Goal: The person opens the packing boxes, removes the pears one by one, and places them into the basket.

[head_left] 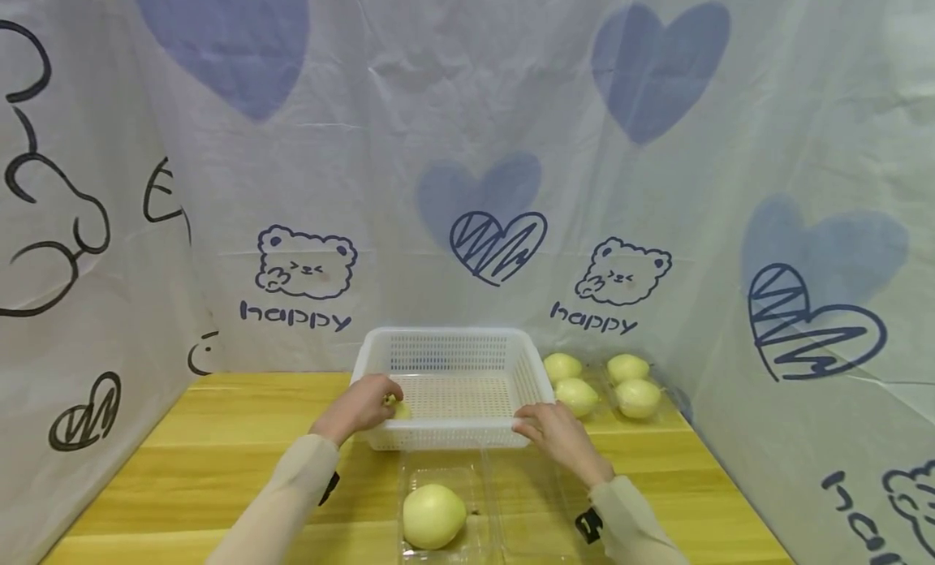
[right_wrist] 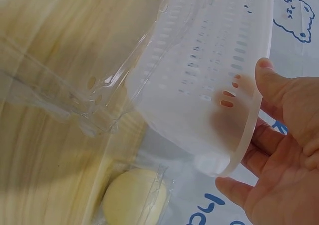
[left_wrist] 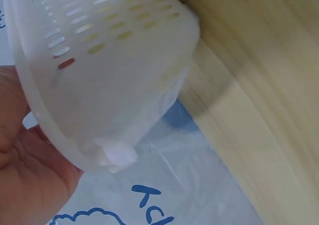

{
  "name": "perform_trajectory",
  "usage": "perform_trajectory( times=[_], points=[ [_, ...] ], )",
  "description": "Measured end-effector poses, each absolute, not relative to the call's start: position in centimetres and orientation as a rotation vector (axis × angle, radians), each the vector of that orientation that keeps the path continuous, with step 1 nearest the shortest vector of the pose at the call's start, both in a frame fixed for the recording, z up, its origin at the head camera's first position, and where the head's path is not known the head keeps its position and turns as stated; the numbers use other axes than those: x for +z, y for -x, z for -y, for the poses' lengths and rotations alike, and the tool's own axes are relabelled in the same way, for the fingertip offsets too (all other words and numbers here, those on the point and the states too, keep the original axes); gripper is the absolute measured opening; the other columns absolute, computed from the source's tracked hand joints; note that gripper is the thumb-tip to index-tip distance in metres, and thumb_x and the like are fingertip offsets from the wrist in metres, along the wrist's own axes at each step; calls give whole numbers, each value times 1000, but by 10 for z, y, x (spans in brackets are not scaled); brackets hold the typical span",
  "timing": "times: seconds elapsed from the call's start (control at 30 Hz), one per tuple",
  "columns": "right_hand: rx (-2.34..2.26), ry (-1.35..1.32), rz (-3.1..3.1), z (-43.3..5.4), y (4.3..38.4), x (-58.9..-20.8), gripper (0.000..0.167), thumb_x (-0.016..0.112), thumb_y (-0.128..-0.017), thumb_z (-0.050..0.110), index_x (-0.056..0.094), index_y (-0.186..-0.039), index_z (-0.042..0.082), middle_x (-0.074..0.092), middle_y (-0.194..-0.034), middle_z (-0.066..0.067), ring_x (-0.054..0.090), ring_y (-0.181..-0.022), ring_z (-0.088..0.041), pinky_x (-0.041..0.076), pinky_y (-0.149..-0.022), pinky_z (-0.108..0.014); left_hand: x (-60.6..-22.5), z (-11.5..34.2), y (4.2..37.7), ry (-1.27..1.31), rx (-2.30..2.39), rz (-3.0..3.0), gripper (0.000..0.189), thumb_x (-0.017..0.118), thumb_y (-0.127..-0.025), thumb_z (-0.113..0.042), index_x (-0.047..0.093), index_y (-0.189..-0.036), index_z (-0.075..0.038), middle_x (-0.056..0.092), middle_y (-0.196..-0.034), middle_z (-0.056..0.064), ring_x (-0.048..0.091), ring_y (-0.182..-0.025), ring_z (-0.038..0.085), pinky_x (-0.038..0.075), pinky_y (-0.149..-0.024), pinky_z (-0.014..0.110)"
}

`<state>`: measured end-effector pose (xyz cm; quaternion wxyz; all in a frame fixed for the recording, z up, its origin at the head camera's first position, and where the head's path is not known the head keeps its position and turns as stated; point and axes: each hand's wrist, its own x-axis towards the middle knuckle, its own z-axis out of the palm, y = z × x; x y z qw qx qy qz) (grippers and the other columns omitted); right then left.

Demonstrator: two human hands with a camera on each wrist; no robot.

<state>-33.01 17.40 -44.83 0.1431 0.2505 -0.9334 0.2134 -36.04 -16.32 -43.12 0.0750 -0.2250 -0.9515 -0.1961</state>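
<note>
A white slotted plastic basket [head_left: 467,433] stands at the back of the wooden table. My left hand [head_left: 363,404] reaches over its front left corner, fingers curled about a pale yellow pear [head_left: 402,411] inside; the hand covers much of the fruit. In the left wrist view the basket wall hides the fingertips. At the front right corner my right hand [head_left: 558,437] grips the basket rim [right_wrist: 253,118], thumb on the near side and fingers over the inner side. Nearer me, a single yellow pear [head_left: 434,516] sits in an open clear plastic clamshell box [head_left: 478,476].
Right of the basket, several yellow pears [head_left: 638,398] sit in clear plastic packaging. The clamshell's lid [head_left: 533,508] lies spread toward the right forearm. A printed cloth [head_left: 467,143] hangs behind and at both sides of the wooden table [head_left: 241,435].
</note>
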Motion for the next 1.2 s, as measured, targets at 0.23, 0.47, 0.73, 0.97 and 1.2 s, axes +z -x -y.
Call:
perform_trajectory(
  times=[0.23, 0.47, 0.73, 0.97, 1.2],
  points=[
    [613, -717, 2675, -175, 330, -449, 21, 68, -91, 21, 73, -104, 6, 74, -102, -7, 68, -92, -25, 49, -91, -48, -438, 163, 353, 612, -579, 2761, 14, 73, -87, -14, 75, -96, -3, 71, -92, 7, 65, -85, 19, 55, -81, 39],
    [642, -690, 2680, -178, 330, -448, 22, 67, -91, 21, 73, -105, 5, 74, -105, -9, 68, -97, -28, 47, -95, -51, -438, 156, 350, 588, -537, 2695, 7, 74, -86, -15, 77, -86, -8, 68, -82, 2, 59, -72, 12, 53, -70, 34],
    [626, -704, 2654, -181, 329, -452, 22, 68, -91, 20, 73, -106, 5, 74, -106, -9, 68, -98, -27, 48, -94, -49, -443, 155, 347, 503, -475, 2620, 4, 71, -83, -6, 75, -81, -8, 64, -77, 1, 51, -65, 11, 47, -60, 29],
    [549, -795, 2604, -179, 327, -453, 20, 67, -91, 16, 74, -108, 9, 75, -103, -6, 71, -95, -24, 48, -92, -50, -448, 160, 337, 351, -452, 2497, 6, 70, -80, -4, 75, -80, -8, 66, -76, 4, 55, -62, 16, 45, -52, 30],
    [565, -611, 2600, -174, 323, -454, 20, 74, -86, 20, 75, -104, 13, 75, -102, -3, 68, -91, -23, 54, -83, -43, -452, 166, 325, 77, -481, 2582, 15, 68, -87, -17, 72, -95, -4, 64, -79, 10, 50, -56, 19, 38, -44, 32]
  ],
)
